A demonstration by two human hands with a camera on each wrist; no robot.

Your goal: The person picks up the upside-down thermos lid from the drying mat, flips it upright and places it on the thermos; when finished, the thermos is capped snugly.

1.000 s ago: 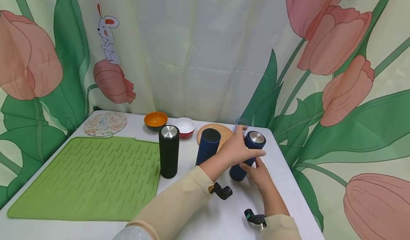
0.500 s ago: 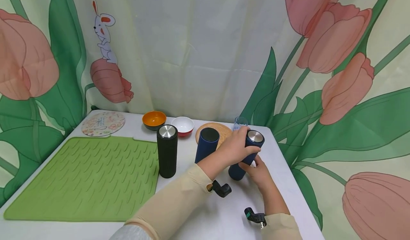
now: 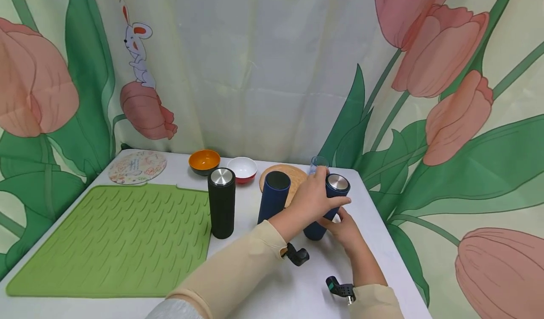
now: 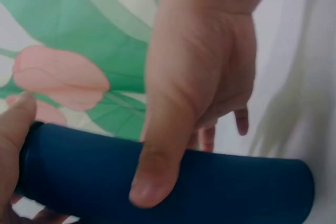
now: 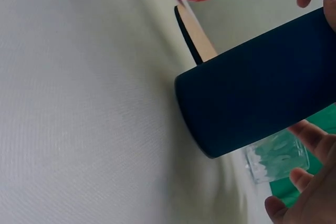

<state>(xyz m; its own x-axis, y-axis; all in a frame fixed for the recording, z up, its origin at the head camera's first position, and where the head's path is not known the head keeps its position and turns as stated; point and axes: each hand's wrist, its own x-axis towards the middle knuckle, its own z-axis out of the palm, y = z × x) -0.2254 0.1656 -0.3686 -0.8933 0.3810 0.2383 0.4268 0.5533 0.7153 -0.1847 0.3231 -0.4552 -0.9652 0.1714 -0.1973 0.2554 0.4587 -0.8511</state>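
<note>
A dark blue thermos flask (image 3: 315,232) with a shiny steel lid top (image 3: 338,182) is between both hands on the right side of the table. My left hand (image 3: 310,197) holds its upper end just below the lid, thumb in front and fingers passing behind. Lower down, my right hand (image 3: 345,233) grips the body from the right side. In the left wrist view the right thumb (image 4: 156,179) lies across the blue body (image 4: 247,182), while the left thumb (image 4: 18,116) is by the lid end. The right wrist view shows the flask's base (image 5: 194,116) close over the white tabletop.
Left of the hands stand a second blue thermos (image 3: 274,196) and a black thermos (image 3: 222,205). Behind are an orange bowl (image 3: 204,160), a white-and-red bowl (image 3: 242,168), a round wooden board (image 3: 293,173) and a clear glass (image 3: 318,161). A green mat (image 3: 114,243) and floral round mat (image 3: 137,168) lie left.
The left thumb moves in along the flask's upper end, then back out to the right. The right hand and flask stay nearly in place; the head view shifts slightly.
</note>
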